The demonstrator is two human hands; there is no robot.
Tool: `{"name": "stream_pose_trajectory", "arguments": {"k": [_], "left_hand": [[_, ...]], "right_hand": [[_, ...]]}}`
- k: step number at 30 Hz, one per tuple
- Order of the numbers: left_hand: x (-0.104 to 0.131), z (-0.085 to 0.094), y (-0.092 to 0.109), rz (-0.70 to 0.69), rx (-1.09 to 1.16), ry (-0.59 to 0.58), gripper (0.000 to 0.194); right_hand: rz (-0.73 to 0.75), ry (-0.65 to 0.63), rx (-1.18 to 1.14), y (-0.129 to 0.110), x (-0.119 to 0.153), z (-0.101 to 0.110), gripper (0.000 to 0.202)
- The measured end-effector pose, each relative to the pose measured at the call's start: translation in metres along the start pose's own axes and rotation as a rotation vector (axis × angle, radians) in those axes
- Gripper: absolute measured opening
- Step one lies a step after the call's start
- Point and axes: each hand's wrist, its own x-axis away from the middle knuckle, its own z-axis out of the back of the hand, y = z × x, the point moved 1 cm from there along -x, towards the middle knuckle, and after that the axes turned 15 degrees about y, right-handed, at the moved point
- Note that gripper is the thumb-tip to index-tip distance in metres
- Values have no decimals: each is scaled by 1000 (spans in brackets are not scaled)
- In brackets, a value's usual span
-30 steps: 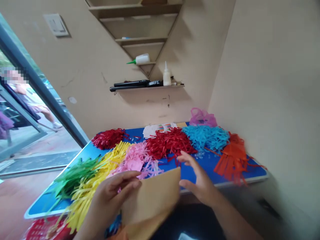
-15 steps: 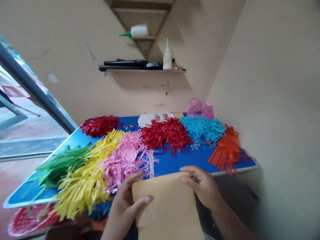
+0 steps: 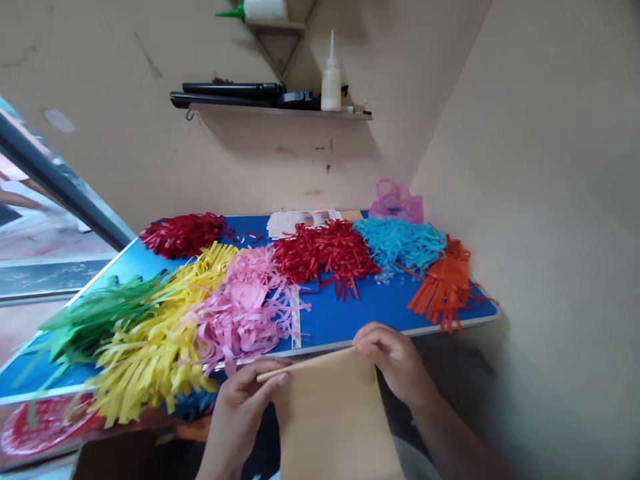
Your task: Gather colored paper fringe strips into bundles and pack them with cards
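A sheet of tan paper (image 3: 333, 413) hangs between my two hands in front of the table's near edge. Its top edge is rolled or folded into a narrow strip. My left hand (image 3: 250, 393) pinches the left end of that strip between thumb and fingers. At the upper right corner, my right hand (image 3: 390, 357) has its thumb and fingers closed on the paper. The sheet's lower end runs out of view. Closest to my left hand on the table is a pile of pink paper fringe (image 3: 250, 300).
The blue table (image 3: 330, 323) also bears yellow fringe (image 3: 150, 347), green fringe (image 3: 100, 320), red fringe (image 3: 325, 253), light blue fringe (image 3: 400, 243) and orange fringe (image 3: 445, 280). A red basket (image 3: 50, 427) is low at left. A wall shelf (image 3: 280, 111) holds a glue bottle (image 3: 331, 87).
The paper's top edge, nearly flat before, is now turned over into a narrow strip. My left hand has shifted up to pinch its end. The camera view has tilted down slightly.
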Motion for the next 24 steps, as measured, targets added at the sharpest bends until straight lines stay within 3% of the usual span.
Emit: {"name": "stream_pose_trajectory", "arguments": {"k": [2,5,11,13,16,18,20,22,24], "left_hand": [[4,3,-2,-26,-18,28,30],[14,8,-1,-98,-9,44,32],[32,11,5,-92,55,38,39],[32,12,5,-114,24,46,35],[27,12,4,-216,-75,36,15],[24,9,2,-243,-134,25,6],[23,5,0,-193,-178,51,12],[23,0,-1,-125,-200,100,17],[24,-4,-2,-88,-195,112,18]], "right_hand": [[-99,-67,-41,3,6,2,25],[-199,-106,-44,4,15,7,52],[-119,-99,-46,-1,21,12,55],[-51,-92,-15,-1,20,13,45],[39,-36,91,-1,18,13,11],[-3,-20,118,0,17,12,21],[-91,-54,77,-1,16,9,22],[-141,-92,75,-1,15,7,36],[-154,-93,154,-1,12,6,25]]}}
